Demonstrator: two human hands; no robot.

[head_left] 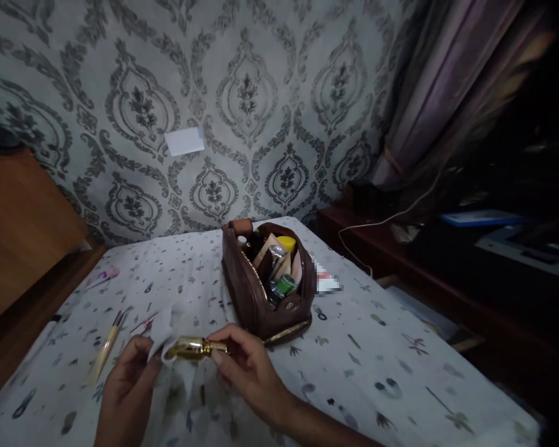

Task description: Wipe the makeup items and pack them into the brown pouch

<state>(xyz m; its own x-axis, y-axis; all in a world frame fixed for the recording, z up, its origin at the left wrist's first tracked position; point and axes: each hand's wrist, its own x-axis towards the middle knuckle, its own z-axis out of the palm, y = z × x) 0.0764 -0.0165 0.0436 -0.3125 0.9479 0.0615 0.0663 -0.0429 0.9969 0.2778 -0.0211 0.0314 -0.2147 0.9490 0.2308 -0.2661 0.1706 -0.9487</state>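
Between thumb and fingers, my right hand grips the narrow end of a small shiny gold bottle. My left hand pinches a white tissue, which lies against the bottle's wide end. Both hands are above the bedsheet. Just beyond my right hand, a dark brown zip bag stands unzipped, packed with small items, among them a yellow round lid and a green-capped container. Left of my left hand lie pale slim sticks or brushes.
A patterned white sheet covers the surface. A pink-purple item lies at far left, near a wooden panel. On the right are a dark red ledge, a white cable and a blue-edged flat object.
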